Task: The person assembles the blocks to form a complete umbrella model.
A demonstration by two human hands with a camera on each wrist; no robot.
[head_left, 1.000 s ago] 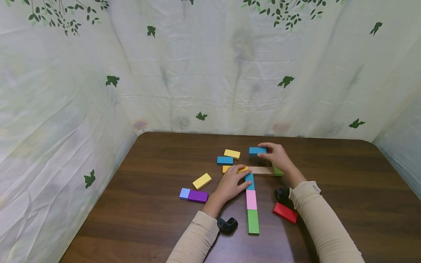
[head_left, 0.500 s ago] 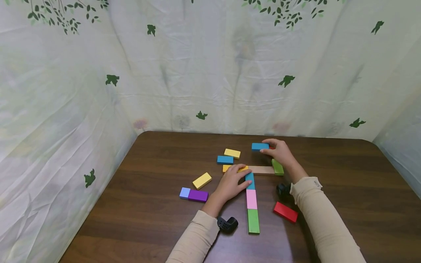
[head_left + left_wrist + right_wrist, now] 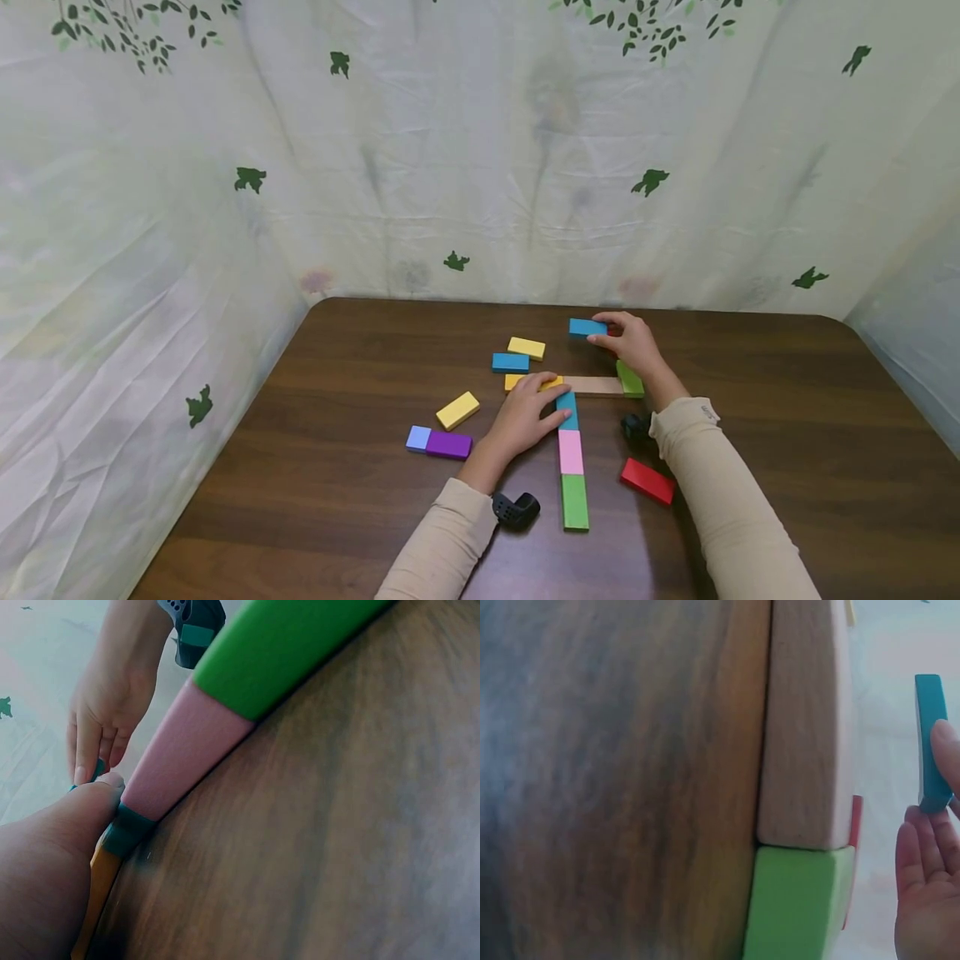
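My right hand (image 3: 634,346) pinches a blue block (image 3: 586,328) between thumb and fingers near the table's far side. In the right wrist view the held blue block (image 3: 931,742) stands apart from the row. Beside those fingers, a bit of a red block (image 3: 613,331) shows, mostly hidden. My left hand (image 3: 521,417) rests with fingers spread on the yellow block (image 3: 513,382) and on a blue block (image 3: 568,410). From that blue block a pink block (image 3: 571,452) and a green block (image 3: 575,502) run toward me. A beige block (image 3: 592,385) and a green block (image 3: 630,381) extend rightward.
Loose yellow blocks (image 3: 458,411) and a blue block (image 3: 511,362) lie to the left. A purple block (image 3: 449,445) touches a light blue one (image 3: 417,438). Another red block (image 3: 647,481) lies by my right forearm. A printed cloth (image 3: 480,150) hangs behind the table.
My right hand has moved away from me with the blue block, uncovering more of the green block and a bit of red. My left hand stays in place.
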